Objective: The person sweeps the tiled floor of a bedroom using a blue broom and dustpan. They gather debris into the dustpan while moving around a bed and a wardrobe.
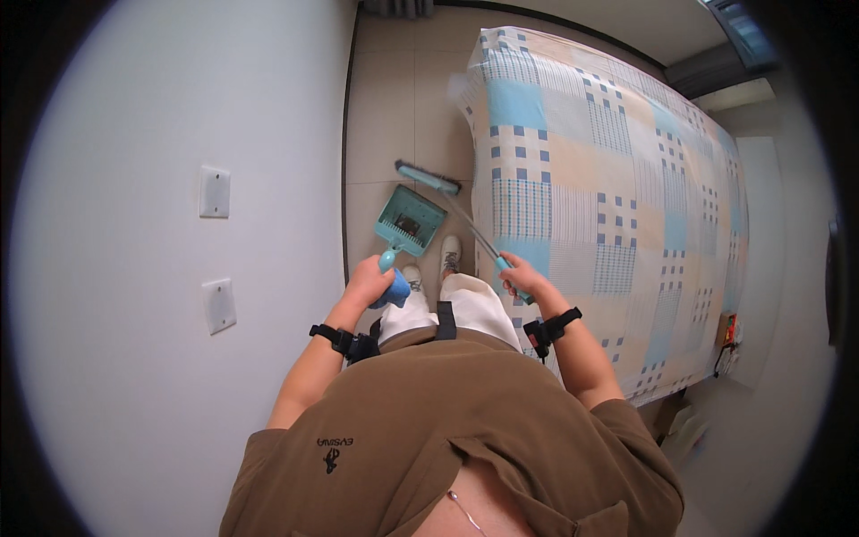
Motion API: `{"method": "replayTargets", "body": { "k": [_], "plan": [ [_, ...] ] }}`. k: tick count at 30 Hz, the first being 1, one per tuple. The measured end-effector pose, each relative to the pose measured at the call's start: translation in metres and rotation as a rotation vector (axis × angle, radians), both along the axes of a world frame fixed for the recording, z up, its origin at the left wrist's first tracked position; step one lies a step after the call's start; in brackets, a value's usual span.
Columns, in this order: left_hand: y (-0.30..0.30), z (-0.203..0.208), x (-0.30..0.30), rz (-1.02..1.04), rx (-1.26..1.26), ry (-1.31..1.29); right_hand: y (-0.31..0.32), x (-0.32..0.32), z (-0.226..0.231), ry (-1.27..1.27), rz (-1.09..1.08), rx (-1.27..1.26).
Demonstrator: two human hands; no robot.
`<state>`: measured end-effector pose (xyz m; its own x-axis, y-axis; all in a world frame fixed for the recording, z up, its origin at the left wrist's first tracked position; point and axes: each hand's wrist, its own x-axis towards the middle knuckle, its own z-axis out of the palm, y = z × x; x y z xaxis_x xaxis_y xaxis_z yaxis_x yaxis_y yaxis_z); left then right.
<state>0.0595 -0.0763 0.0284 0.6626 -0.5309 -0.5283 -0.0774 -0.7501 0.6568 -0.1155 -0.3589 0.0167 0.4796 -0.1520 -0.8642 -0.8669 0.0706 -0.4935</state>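
Note:
My left hand (pixel 368 282) is closed round the handle of a teal dustpan (pixel 426 220), and a blue cloth (pixel 394 290) hangs at the same hand. Some dark debris shows inside the pan, which has comb-like teeth near its handle side. In my right hand (pixel 526 275) is the teal grip of a broom (pixel 483 240) with a grey stick. The broom's head, teal with dark bristles, is just beyond the pan's far edge, over the tiled floor. Whether the bristles touch the floor I cannot tell.
A bed (pixel 573 143) with a patterned sheet runs along the right side. On the left rises a white wall (pixel 277 107) with two switch plates. Between them lies a narrow strip of beige floor tiles (pixel 380 116), with my shoes (pixel 450 254) near the dustpan.

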Motion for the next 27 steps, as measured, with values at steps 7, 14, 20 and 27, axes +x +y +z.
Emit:
{"method": "replayTargets", "body": {
  "k": [7,14,20,27],
  "plan": [
    [0.004,-0.003,0.005,-0.124,-0.006,0.014,0.017,0.012,-0.053,-0.073,-0.225,-0.013],
    [0.008,-0.011,0.004,-0.131,0.009,0.004,0.072,-0.015,-0.059,0.004,-0.346,0.033],
    [0.003,-0.010,0.005,-0.185,-0.009,0.012,0.091,-0.051,-0.006,0.091,-0.178,0.175],
    [0.000,-0.010,0.007,-0.216,-0.015,-0.041,0.089,-0.077,0.005,0.044,-0.193,0.175]
  ]
}}
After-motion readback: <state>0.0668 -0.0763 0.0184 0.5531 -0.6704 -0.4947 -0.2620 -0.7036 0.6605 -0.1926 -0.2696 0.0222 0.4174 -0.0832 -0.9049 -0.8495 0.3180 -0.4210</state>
